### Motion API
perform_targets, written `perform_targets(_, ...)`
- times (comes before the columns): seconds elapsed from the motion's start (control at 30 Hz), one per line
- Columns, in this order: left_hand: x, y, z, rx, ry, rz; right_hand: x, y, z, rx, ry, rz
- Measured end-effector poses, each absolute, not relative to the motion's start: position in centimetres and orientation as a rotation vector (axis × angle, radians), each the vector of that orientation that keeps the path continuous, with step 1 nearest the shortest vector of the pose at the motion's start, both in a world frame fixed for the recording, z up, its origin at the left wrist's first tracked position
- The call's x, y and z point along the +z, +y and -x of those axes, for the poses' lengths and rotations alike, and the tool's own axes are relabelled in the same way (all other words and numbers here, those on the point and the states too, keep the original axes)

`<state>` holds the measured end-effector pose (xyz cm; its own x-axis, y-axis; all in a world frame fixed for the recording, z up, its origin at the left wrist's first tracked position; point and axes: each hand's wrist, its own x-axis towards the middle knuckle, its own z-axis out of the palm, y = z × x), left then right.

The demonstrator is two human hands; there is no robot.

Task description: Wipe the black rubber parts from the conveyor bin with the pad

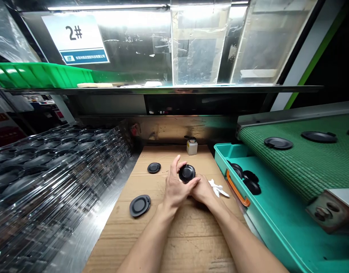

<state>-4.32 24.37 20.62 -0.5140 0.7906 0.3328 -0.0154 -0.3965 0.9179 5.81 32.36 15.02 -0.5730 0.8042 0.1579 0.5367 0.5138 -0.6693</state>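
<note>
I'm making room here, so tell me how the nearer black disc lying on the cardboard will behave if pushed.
The black disc should slide rather than tip, as it lies flat and low on the cardboard. It looks thin, so probably light. Its even rim suggests stiffness.

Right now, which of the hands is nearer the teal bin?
Right. The right hand is left of the teal bin, apart from it, with white pieces between. The left hand is farther left, holding a black disc.
</note>
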Motion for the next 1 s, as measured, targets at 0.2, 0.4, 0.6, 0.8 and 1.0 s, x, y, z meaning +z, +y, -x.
perform_targets(0.2, 20.9, 24.1, 3.5, 1.959, 1.239, -0.952, 15.2, 32.4, -5.8, 0.822, -2.276, 1.158)
perform_targets(0.4, 20.3, 24.3, 3.9, 1.922, 1.313, -1.051, 15.3, 32.2, -5.8, 0.830, -2.272, 1.134)
perform_targets(0.6, 20.4, 24.2, 3.9, 1.956, 1.285, -1.000, 15.0, 32.3, -5.7, 0.823, -2.276, 1.121)
perform_targets(0.8, 17.9, 25.4, 7.6, 1.580, 1.882, -1.365, 15.4, 32.1, -5.4, 0.735, -2.274, 1.100)
perform_targets(1.0, 15.7, 25.7, 10.2, 1.209, 2.405, -1.343, 15.5, 32.0, -5.3, 0.668, -2.294, 1.149)
